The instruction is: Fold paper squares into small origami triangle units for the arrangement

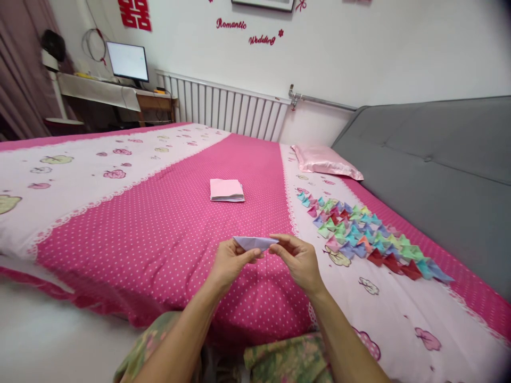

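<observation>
A folded piece of lavender paper (253, 243) is held up over the near part of the bed, its long straight edge on top. My left hand (233, 259) grips its left end and lower edge between thumb and fingers. At the right tip, my right hand (295, 259) pinches the paper. Farther off on the bed lies a stack of square paper (227, 189) with a pink sheet on top. To the right, many small folded paper boats (359, 234) in several colours stand in close rows.
The bed (167, 229) has a pink dotted and white cover. A pink pillow (327, 161) lies near the grey headboard (435, 170). Behind are a white radiator (227, 103) and a desk with a monitor (128, 61). My knees are at the bed's near edge.
</observation>
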`<move>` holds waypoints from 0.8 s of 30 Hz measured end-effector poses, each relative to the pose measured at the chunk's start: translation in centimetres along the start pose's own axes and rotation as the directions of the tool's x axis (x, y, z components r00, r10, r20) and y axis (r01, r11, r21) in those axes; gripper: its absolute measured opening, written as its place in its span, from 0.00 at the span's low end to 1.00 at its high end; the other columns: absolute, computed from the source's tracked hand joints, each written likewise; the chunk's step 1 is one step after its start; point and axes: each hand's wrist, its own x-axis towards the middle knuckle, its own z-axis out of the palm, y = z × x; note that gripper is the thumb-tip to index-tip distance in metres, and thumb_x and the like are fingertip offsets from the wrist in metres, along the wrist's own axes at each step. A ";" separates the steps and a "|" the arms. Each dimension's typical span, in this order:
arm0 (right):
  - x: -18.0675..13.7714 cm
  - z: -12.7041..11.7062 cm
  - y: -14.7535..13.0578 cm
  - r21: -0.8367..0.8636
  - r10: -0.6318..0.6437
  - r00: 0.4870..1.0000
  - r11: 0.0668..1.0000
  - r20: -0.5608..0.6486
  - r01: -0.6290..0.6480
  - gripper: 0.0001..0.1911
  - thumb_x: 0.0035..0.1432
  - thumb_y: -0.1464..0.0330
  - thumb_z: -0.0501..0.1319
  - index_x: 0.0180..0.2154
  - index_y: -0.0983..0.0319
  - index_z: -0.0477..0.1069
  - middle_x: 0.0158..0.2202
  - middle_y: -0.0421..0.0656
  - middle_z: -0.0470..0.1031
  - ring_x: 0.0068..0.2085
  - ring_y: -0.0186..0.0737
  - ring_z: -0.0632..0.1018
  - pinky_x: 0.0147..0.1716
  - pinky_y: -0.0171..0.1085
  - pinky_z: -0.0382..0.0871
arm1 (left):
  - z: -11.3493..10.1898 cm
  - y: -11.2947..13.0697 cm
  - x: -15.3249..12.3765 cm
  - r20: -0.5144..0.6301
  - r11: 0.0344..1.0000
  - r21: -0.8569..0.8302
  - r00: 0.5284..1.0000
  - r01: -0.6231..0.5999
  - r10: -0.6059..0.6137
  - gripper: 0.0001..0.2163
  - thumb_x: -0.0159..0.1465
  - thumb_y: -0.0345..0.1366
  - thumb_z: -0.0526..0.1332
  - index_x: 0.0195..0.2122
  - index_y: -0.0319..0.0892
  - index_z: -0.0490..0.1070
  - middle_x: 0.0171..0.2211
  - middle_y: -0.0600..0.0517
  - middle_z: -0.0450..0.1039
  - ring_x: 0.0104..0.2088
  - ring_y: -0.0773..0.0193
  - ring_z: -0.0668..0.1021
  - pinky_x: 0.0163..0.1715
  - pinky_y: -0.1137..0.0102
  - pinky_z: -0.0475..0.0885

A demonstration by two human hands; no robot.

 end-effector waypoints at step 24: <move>0.1 -0.3 -0.6 0.148 0.086 0.995 0.986 -0.049 -0.078 0.08 0.46 0.68 0.64 0.31 0.62 0.74 0.23 0.40 0.75 0.25 0.35 0.75 0.28 0.35 0.70 | -0.1 -0.4 -0.1 0.136 0.999 0.009 0.989 0.048 -0.049 0.13 0.47 0.38 0.65 0.30 0.33 0.73 0.25 0.47 0.75 0.23 0.68 0.76 0.22 0.77 0.69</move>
